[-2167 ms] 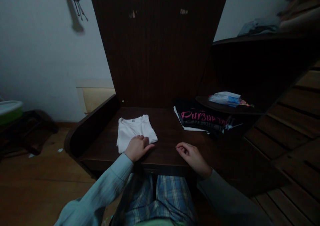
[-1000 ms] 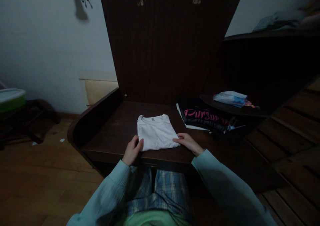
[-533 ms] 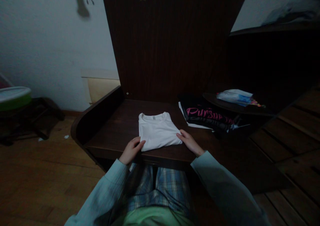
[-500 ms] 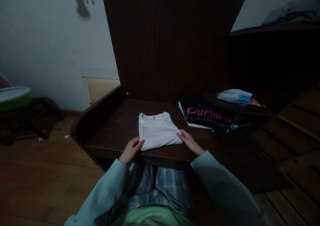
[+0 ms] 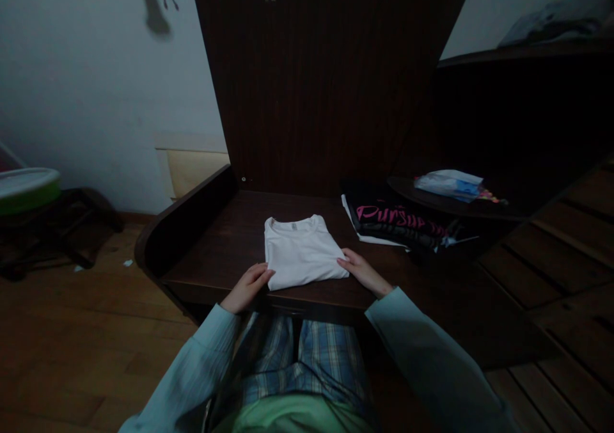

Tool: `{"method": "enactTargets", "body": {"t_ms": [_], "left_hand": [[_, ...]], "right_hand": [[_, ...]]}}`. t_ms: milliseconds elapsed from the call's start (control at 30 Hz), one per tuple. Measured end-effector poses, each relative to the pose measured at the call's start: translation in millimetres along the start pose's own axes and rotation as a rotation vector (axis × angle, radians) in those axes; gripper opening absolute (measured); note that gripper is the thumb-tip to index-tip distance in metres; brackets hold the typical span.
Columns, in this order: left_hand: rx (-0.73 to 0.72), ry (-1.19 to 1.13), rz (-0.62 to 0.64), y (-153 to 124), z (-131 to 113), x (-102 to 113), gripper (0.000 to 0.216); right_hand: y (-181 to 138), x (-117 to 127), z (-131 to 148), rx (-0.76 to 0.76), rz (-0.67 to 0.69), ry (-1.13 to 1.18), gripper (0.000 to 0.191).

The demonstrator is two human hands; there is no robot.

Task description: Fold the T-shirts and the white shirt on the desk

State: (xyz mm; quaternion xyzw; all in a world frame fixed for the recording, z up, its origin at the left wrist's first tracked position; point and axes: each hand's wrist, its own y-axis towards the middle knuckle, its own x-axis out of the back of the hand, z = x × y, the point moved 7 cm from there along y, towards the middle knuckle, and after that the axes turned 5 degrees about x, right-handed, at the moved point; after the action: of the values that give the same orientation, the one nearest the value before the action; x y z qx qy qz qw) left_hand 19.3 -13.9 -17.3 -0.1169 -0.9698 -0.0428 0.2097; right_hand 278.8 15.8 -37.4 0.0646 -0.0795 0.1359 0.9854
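Note:
A folded white T-shirt [image 5: 301, 249] lies flat on the dark wooden table [image 5: 225, 254], neckline away from me. My left hand [image 5: 245, 286] rests at the shirt's near left corner, fingers stretched out and touching its edge. At the near right corner my right hand [image 5: 359, 270] lies with its fingers extended against the fabric. Neither hand grips the cloth.
A folded black shirt with pink lettering [image 5: 398, 223] sits on a small stack at the right. Behind it a low round shelf holds a plastic packet [image 5: 448, 184]. A tall dark wooden panel [image 5: 316, 81] rises behind the table. A green-rimmed basin [image 5: 26, 187] stands far left.
The white shirt was slid from the table's left to its middle, and my right hand came onto its right corner. In the last half second the hands barely moved.

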Motion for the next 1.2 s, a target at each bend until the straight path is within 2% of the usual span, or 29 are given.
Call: {"method": "enactTargets", "body": {"t_ms": [233,300,433,567,867,1100,1200], "left_hand": [[-0.109,0.068,0.246,-6,-9,-2,0.030],[-0.141,0.084,0.280,-5,-11,-2,0.027],[-0.179,0.071,0.227,-5,-14,-2,0.020],[-0.141,0.051,0.200,-5,-9,-1,0.020],[-0.038,-0.028,0.125,-4,3,9,0.029],[0.019,-0.148,0.069,-5,4,18,0.034],[0.037,-0.135,0.058,-5,6,18,0.035]], "right_hand": [[-7,9,9,-0.027,0.130,-0.082,0.038],[-10,12,12,-0.017,0.180,-0.093,0.040],[-13,16,17,0.051,0.235,-0.207,0.032],[-12,18,18,0.102,0.213,-0.284,0.031],[-12,24,9,0.011,0.155,-0.235,0.036],[-12,29,10,-0.009,0.108,-0.242,0.037],[-14,25,13,0.007,0.127,-0.199,0.037]]}}
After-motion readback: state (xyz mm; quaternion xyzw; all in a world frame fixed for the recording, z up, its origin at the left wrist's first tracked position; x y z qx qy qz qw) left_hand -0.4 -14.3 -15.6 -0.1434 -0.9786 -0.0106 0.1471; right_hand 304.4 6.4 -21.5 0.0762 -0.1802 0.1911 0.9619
